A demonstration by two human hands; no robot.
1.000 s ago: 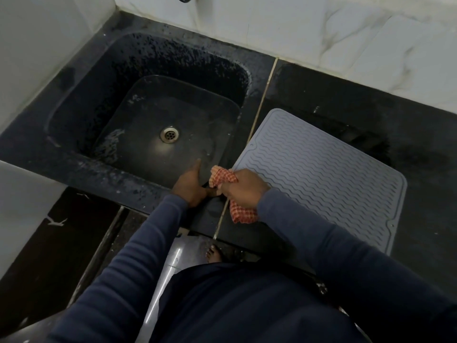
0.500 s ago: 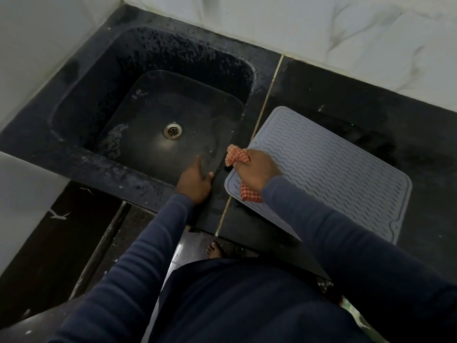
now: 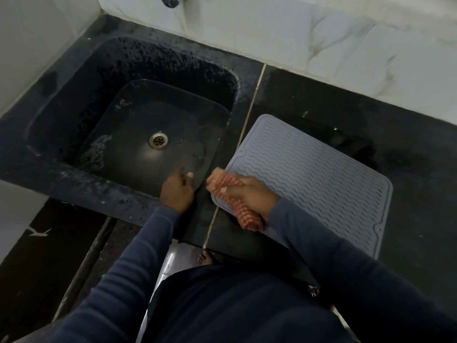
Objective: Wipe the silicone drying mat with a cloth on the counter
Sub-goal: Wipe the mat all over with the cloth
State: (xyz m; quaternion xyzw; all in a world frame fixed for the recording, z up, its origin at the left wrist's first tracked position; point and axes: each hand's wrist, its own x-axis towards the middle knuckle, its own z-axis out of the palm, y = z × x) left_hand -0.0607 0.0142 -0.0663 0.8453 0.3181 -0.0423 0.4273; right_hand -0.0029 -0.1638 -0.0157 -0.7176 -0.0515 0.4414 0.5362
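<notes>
A grey silicone drying mat (image 3: 314,179) with wavy ridges lies on the black counter (image 3: 408,169), to the right of the sink. My right hand (image 3: 249,195) grips a bunched red-and-white checked cloth (image 3: 233,201) and holds it down on the mat's near left corner. Part of the cloth trails off the mat toward the counter's front edge. My left hand (image 3: 176,190) rests on the sink's near right rim, fingers relaxed, holding nothing.
A deep black sink (image 3: 138,125) with a metal drain (image 3: 158,139) fills the left half. White marble wall tiles (image 3: 321,38) run along the back. A brass strip (image 3: 249,115) divides sink and counter. Below the counter edge a bare foot (image 3: 204,258) shows on the floor.
My right hand carried the cloth from the counter's front edge onto the mat's near left corner, then drew it slightly back toward me. My left hand stayed on the sink rim.
</notes>
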